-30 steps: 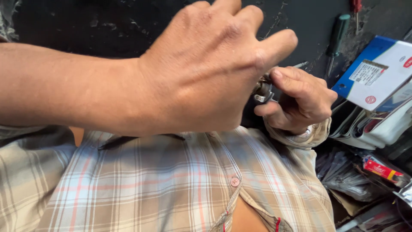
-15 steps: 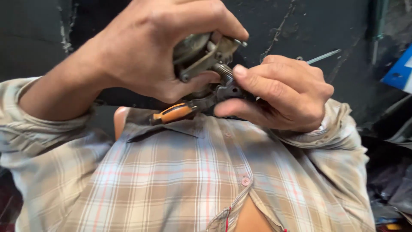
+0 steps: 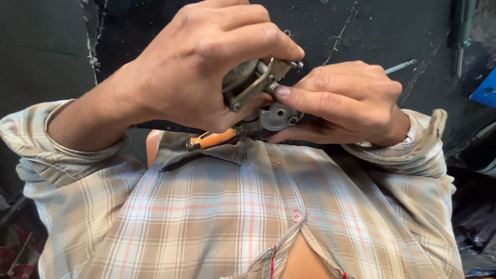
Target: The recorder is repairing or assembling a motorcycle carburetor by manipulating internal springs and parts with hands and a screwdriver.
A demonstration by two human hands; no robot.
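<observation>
Pinching a small spring-like bit on the metal part [image 3: 261, 90], right-hand fingertips [image 3: 283, 93] closed tight against it, remaining right hand [image 3: 341, 103] curled under and also gripping what looks like pliers with an orange handle [image 3: 214, 139] poking out below-left. Left hand [image 3: 206, 67] wrapped over the top, fingers clamped shut around the body of the part, thumb underneath. Part held up in mid-air, close to the chest, between both hands, touching no surface. Looks like a cast metal assembly, grey and brass-toned, with a round flange and bolt hole: likely rigid, fairly dense for its size, probably oily so slippery on smooth faces. Best grip judged to be around the main casting and the flange, not the thin bracket or the spring, which could bend or fly off. Below, checked beige shirt [image 3: 232, 217], cuffs rolled. Beyond, a dark cracked work surface [image 3: 361, 31]; screwdriver [image 3: 462, 31] lying upper right, a thin metal rod [image 3: 400, 66] just past the right knuckles, blue box corner [image 3: 485, 90] at the right edge. Clutter at lower corners too dim to identify.
</observation>
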